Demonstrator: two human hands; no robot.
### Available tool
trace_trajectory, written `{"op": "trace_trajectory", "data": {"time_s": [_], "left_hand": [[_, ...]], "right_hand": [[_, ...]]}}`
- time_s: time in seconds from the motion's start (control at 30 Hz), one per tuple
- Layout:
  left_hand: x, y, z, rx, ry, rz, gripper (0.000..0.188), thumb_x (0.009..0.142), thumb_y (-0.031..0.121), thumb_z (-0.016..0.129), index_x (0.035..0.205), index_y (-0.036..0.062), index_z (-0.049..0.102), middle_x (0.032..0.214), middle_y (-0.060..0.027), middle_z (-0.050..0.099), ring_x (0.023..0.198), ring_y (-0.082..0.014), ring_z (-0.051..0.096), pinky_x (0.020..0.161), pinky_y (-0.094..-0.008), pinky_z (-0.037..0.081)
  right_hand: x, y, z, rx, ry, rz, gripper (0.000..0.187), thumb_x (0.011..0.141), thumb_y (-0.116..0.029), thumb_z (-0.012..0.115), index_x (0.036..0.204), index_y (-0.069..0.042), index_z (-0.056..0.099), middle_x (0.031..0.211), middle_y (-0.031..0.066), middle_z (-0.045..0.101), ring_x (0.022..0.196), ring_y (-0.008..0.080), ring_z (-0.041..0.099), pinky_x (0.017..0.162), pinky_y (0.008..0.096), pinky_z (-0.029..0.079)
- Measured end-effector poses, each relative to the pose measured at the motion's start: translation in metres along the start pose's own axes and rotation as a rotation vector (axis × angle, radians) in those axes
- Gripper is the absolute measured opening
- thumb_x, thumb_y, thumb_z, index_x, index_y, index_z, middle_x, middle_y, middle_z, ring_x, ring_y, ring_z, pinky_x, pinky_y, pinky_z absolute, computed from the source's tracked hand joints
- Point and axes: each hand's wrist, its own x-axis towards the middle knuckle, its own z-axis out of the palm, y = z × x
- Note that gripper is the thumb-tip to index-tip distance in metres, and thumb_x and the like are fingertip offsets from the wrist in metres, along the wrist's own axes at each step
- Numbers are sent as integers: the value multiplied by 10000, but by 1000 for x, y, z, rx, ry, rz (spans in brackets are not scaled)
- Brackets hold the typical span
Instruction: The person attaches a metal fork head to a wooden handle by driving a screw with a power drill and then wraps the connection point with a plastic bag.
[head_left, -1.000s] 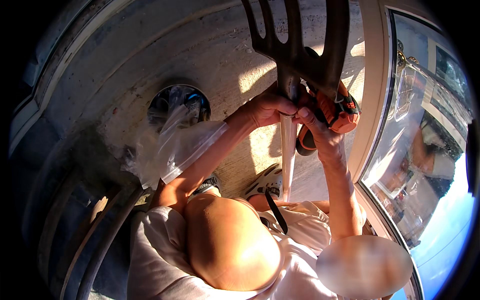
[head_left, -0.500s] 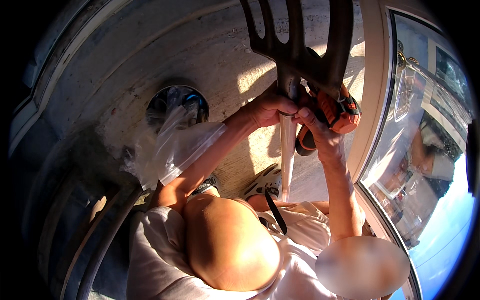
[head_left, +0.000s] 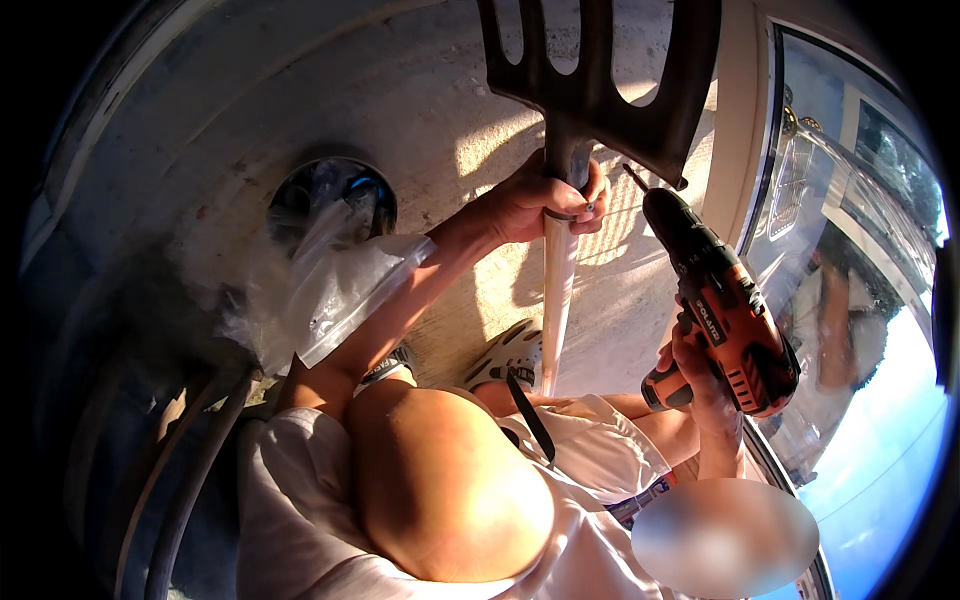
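Observation:
A garden fork with dark, broad tines point(head_left: 600, 105) stands tines up in front of me, its pale wooden handle point(head_left: 558, 310) running down past my shoe. My left hand point(head_left: 530, 205) is closed round the metal socket point(head_left: 568, 160) where it meets the handle. A tiny shiny piece, perhaps a screw head, shows at those fingertips. To the right, my right hand point(head_left: 697, 375) grips an orange and black cordless drill point(head_left: 730, 315) by its handle. Its thin bit points up and left toward the fork, apart from it.
Left of my left forearm lies a clear plastic bag point(head_left: 345, 295), beside a round container point(head_left: 383, 205) with bagged things inside. Dark curved bars point(head_left: 200, 480) stand at the lower left. A framed glass pane point(head_left: 830, 240) rises close on the right.
My right hand has left the fork's socket and moved right and down, with the drill now turned bit up. My left hand has stayed on the socket.

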Motion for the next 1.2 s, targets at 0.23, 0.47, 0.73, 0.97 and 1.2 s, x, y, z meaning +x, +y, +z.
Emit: {"op": "trace_trajectory", "data": {"time_s": [0.23,0.47,0.73,0.97,1.2], "left_hand": [[-6,2,1,-48,82,1,130,652,54,603,768,28,550,662,-74,501,575,-173,471,591,-329,388],[-1,-2,-1,-82,71,0,119,651,54,614,745,24,548,704,-60,505,578,-169,458,585,-321,382],[-2,-3,-2,-90,86,2,126,654,45,620,754,11,551,744,-78,505,583,-172,468,587,-311,391],[-1,-3,-1,-93,79,-8,134,642,34,615,750,4,541,785,-97,510,586,-177,478,587,-309,396],[-2,-1,-1,-58,80,-13,138,632,35,609,750,8,541,785,-102,510,586,-176,479,591,-306,400]], "right_hand": [[-30,-8,-20,-144,-100,-17,382,779,-12,709,1135,-14,571,878,75,651,712,136,653,604,286,563],[-39,-22,-19,-369,-66,-73,366,742,-66,732,1087,-54,610,835,31,672,702,124,653,652,267,543],[-37,-13,-25,-475,-82,-30,408,724,-89,737,1111,-62,611,833,22,665,699,130,634,684,272,535],[-34,-28,-13,-269,-97,26,391,741,-51,725,1112,-37,603,855,27,663,725,133,634,683,274,535],[-33,-23,-30,-418,-158,-102,552,758,-99,749,1259,-51,523,1039,63,644,884,171,638,801,298,530]]}}
